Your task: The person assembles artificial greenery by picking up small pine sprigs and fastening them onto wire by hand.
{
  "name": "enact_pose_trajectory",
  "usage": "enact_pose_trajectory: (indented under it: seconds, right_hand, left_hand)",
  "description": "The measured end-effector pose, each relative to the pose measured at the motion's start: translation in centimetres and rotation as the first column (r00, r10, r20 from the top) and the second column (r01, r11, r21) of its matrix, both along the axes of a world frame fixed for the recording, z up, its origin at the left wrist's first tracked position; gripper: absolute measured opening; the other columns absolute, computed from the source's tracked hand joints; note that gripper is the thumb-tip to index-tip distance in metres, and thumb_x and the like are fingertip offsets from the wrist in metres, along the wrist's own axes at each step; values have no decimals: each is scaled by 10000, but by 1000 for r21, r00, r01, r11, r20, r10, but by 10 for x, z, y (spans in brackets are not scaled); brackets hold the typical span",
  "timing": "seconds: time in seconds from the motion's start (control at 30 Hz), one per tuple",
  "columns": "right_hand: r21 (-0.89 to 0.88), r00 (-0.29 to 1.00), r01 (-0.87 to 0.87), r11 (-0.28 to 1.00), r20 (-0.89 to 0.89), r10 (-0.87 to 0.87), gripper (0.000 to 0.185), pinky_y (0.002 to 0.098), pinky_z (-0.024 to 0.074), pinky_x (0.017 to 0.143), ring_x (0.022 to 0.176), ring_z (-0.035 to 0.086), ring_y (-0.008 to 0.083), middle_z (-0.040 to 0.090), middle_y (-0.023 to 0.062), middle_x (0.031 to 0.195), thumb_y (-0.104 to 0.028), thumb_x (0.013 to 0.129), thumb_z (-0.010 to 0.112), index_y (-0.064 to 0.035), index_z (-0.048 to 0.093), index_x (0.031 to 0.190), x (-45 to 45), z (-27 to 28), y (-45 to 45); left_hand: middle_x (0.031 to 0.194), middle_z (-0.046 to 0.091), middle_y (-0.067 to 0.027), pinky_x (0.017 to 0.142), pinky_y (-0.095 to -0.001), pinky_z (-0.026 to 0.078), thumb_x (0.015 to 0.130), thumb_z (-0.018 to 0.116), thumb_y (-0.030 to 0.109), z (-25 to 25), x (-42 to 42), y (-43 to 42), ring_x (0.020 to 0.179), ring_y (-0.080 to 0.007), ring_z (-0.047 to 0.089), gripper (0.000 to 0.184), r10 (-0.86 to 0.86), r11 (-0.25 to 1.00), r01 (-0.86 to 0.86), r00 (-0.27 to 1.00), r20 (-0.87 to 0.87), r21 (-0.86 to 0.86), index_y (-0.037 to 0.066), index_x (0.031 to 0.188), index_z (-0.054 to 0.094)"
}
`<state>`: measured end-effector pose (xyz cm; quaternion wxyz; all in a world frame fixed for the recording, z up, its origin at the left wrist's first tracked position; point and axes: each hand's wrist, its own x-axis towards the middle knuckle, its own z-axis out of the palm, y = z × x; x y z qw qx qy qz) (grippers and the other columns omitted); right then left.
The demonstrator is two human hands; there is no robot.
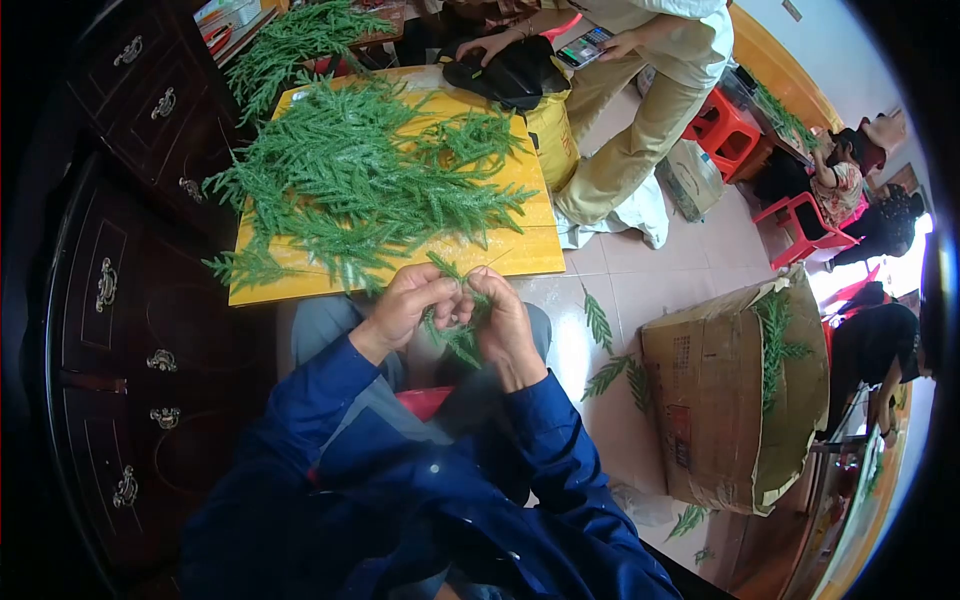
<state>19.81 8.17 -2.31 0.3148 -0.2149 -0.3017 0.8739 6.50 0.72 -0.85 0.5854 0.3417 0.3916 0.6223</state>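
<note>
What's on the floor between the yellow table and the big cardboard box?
Loose green sprigs lie on the tiled floor between the yellow table and the cardboard box, seen in the head view.

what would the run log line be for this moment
left hand: on green artificial sprig | right hand: on same sprig | pile of sprigs: on yellow table | cardboard box: on floor
</note>
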Motion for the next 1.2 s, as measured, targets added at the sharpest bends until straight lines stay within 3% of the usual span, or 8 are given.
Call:
enact_pose_trajectory:
  seconds: [0.1,0.2,0.3,0.4,0.7,1.0,1.1,1.2]
  right_hand:
    - [-158,981,-52,986,-193,21,120,296,448,555,552,510,161,561,77,682,-147,857,524,-34,530,819,0,-9,-3]
    - [-165,978,-44,985,-210,8,133,304,449,557,560,514,161,558,72,680,-154,873,521,-31,529,825,0,-9,-4]
    - [190,997,80,979,2,-81,128,291,450,564,587,531,149,573,73,695,-127,894,512,-30,529,811,0,1,-2]
    - [377,989,100,921,64,-134,143,254,441,580,627,547,120,591,61,715,-105,914,502,-25,536,800,3,19,-7]
    - [531,974,67,845,150,-171,140,222,429,594,661,536,68,603,17,737,-110,921,521,-19,575,829,5,-2,4]
    - [200,996,92,975,-38,-86,141,242,438,575,631,549,109,581,31,732,-134,906,539,-40,557,803,4,1,6]
    - [252,975,160,954,113,-194,155,226,422,550,599,530,79,573,13,698,-139,909,558,-35,567,794,4,9,4]
    - [562,923,107,820,251,-293,159,208,412,550,590,498,52,562,-8,679,-144,909,570,-42,574,787,6,0,7]
  left_hand:
    - [681,597,-105,566,-291,501,914,539,152,-7,-2,2,684,-200,629,221,-34,999,35,997,69,-23,-4,762,581]
    - [657,588,-87,586,-289,478,914,527,166,-6,2,3,643,-165,592,225,-4,998,10,996,91,-64,-14,803,603]
    - [674,600,-77,587,-286,488,902,554,163,-13,-5,5,619,-150,589,208,1,1000,0,999,42,-7,-14,809,611]
    - [681,604,-65,596,-283,496,894,577,163,-8,-10,7,595,-135,581,196,38,999,-41,994,-100,-33,-9,807,611]
    - [800,617,-58,602,-266,489,890,600,157,-7,-9,10,663,-113,580,162,19,998,-26,993,-119,-53,-5,875,610]
    - [736,620,-30,615,-232,471,867,617,97,-15,0,17,642,-97,565,78,76,996,-78,996,46,44,22,888,619]
    - [733,628,-26,614,-223,455,870,607,82,-15,4,20,636,-80,557,56,156,988,-156,987,-25,19,29,875,624]
    - [748,634,-21,616,-216,443,874,600,80,-16,8,19,643,-66,552,63,289,951,-269,949,-126,153,30,892,635]
